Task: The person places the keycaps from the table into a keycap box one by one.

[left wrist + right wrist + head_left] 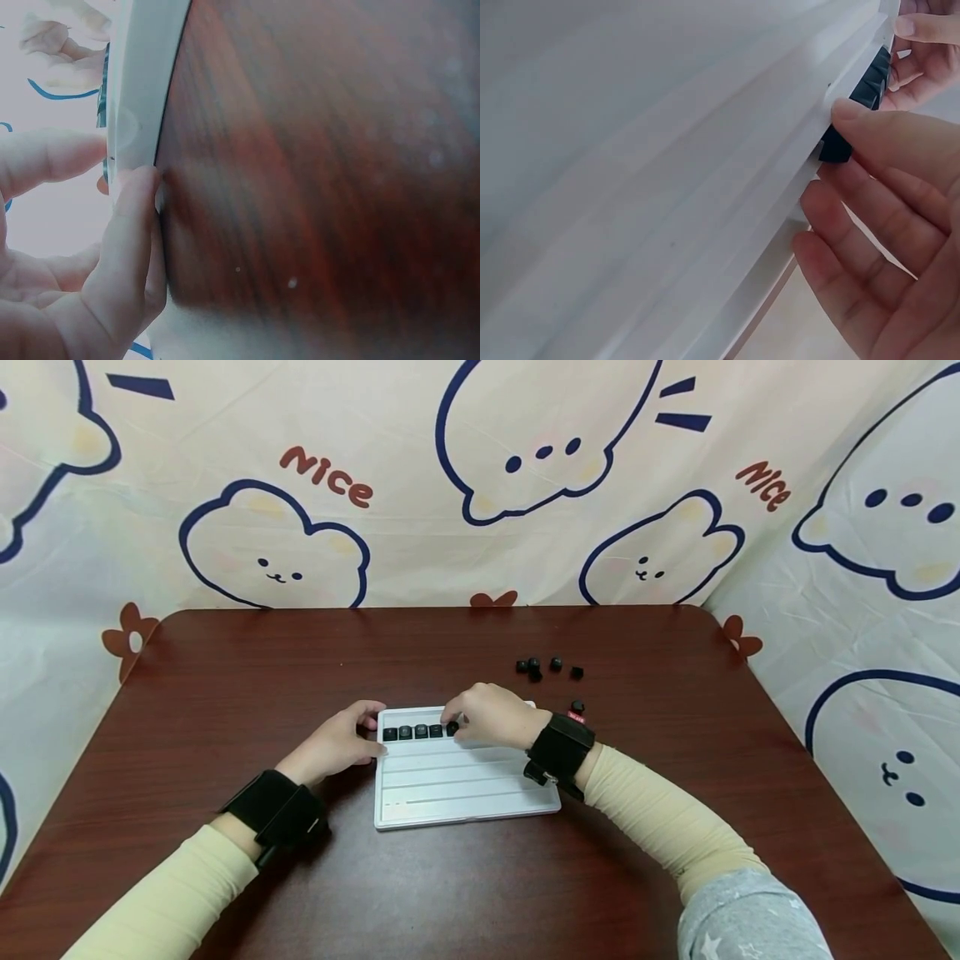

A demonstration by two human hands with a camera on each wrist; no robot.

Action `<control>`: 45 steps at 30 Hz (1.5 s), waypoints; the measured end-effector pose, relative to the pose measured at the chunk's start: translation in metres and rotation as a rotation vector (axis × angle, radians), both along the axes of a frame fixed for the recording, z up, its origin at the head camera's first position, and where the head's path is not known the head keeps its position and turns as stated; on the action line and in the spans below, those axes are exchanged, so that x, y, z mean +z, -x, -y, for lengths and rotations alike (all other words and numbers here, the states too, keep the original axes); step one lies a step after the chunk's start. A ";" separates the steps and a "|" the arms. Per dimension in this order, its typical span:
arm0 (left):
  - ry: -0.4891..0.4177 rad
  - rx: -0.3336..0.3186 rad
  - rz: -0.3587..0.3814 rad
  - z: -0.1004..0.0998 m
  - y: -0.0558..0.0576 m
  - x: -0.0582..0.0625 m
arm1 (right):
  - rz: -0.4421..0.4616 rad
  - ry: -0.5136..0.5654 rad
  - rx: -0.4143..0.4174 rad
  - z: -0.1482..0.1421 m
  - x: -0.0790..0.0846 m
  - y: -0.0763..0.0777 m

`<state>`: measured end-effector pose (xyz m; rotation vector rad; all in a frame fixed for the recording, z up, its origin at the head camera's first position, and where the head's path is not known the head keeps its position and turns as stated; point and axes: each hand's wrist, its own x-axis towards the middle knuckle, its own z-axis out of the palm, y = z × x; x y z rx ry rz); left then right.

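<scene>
A white tray (450, 789) with long parallel ridges lies on the table. Several black keycaps (421, 732) stand side by side along one of its upper ridges, starting from the left end. My left hand (339, 742) grips the tray's left edge between thumb and fingers; the left wrist view shows the thumb (127, 232) against the tray's side. With thumb and fingers my right hand (495, 717) pinches another black keycap (835, 148) at the right end of that row. Part of the tray's upper right is hidden behind the right hand and wrist.
Several loose black keycaps (556, 664) lie on the brown table (300, 652) beyond the tray, to the right. One more keycap (577, 705) sits nearer the right wrist, beside a small red tag (576, 717). A patterned curtain (420, 560) hangs behind the table.
</scene>
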<state>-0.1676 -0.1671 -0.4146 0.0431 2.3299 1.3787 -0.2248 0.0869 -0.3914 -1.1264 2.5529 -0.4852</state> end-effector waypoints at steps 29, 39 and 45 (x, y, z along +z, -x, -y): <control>-0.008 0.008 0.001 0.000 0.001 -0.001 | -0.059 0.048 0.005 -0.003 -0.003 -0.003; 0.004 0.011 0.005 0.000 0.002 -0.003 | -0.087 0.061 -0.002 -0.003 -0.006 -0.004; 0.010 0.010 0.007 -0.001 0.001 -0.002 | -0.065 0.055 -0.015 -0.002 -0.007 -0.002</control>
